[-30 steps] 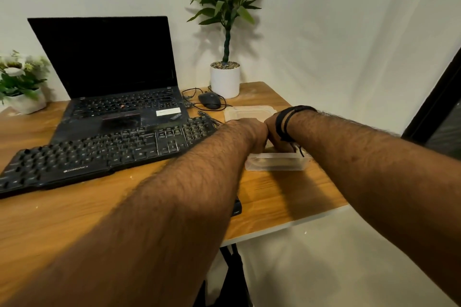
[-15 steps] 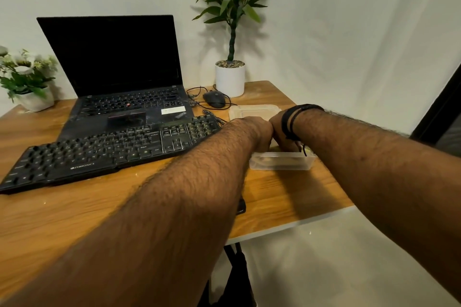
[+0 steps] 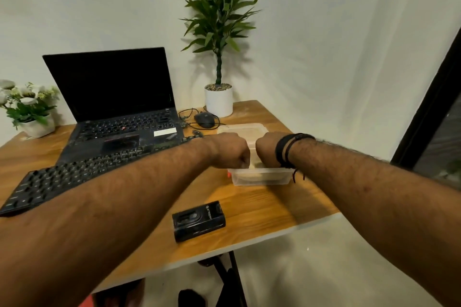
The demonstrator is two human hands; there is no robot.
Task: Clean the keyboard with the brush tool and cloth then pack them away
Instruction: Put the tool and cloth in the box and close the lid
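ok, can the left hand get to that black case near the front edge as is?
Probably yes. The black case lies in the open on the table, nothing stacked on or against it. The left hand is busy at the clear container, so it would have to pull back first.

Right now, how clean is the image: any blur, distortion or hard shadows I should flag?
Head view: wide-angle bending bows the dark door frame and table edge; motion blur softens the keyboard and both forearms; the tall plant casts a soft shadow on the wall; the left hand and right hand hide the clear container's contents.
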